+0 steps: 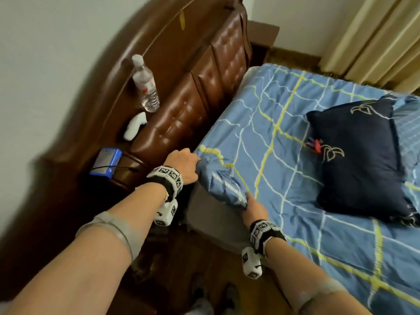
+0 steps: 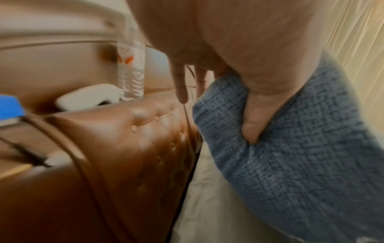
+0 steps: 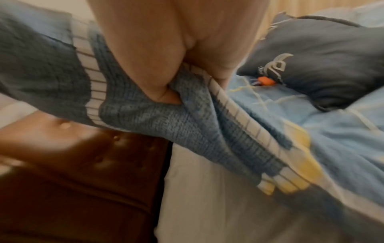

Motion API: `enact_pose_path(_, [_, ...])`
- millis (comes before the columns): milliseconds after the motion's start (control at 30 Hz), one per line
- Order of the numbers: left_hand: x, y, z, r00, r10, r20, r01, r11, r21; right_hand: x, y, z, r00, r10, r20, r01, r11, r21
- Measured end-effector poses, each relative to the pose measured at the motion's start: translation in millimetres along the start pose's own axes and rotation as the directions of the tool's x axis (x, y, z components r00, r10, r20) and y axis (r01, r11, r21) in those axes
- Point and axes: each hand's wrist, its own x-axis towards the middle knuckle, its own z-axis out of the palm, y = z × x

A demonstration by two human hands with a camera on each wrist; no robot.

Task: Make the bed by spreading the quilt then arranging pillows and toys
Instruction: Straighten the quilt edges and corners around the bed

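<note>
A blue quilt (image 1: pixel 284 155) with yellow and white lines covers the bed. My left hand (image 1: pixel 181 162) grips its near corner by the brown headboard (image 1: pixel 193 103); in the left wrist view the thumb (image 2: pixel 255 118) presses into the blue quilt (image 2: pixel 290 156). My right hand (image 1: pixel 253 206) pinches the quilt's side edge a little nearer to me, and the right wrist view shows the thumb (image 3: pixel 158 88) digging into the folded quilt (image 3: pixel 187 128). A navy pillow (image 1: pixel 361 160) lies on the quilt to the right, with a small red and blue toy (image 1: pixel 314 144) at its left edge.
On the headboard ledge stand a clear water bottle (image 1: pixel 145 85), a white object (image 1: pixel 135 126) and a blue device (image 1: pixel 106 163) with a black cable. White mattress (image 3: pixel 207 197) shows under the lifted quilt edge. Cream curtains (image 1: pixel 375 42) hang at the far right.
</note>
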Motion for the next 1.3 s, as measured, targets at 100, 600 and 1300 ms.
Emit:
enact_pose_path(100, [-31, -13, 11, 0.996, -0.071, 0.047, 0.072, 0.997, -0.027, -10, -8, -12, 0.997, -0.081, -0.003, 0.081, 0.995, -0.054])
enact_pose_path(600, [-125, -87, 63, 0.984, -0.149, 0.099, 0.149, 0.989, 0.008, -62, -81, 32, 0.969, -0.096, 0.229, 0.123, 0.987, -0.108])
enact_pose_path(1300, [-148, -135, 212, 0.851, -0.080, 0.519, 0.151, 0.984, -0.097, -74, -56, 148, 0.797, 0.058, 0.601, 0.024, 0.991, -0.128])
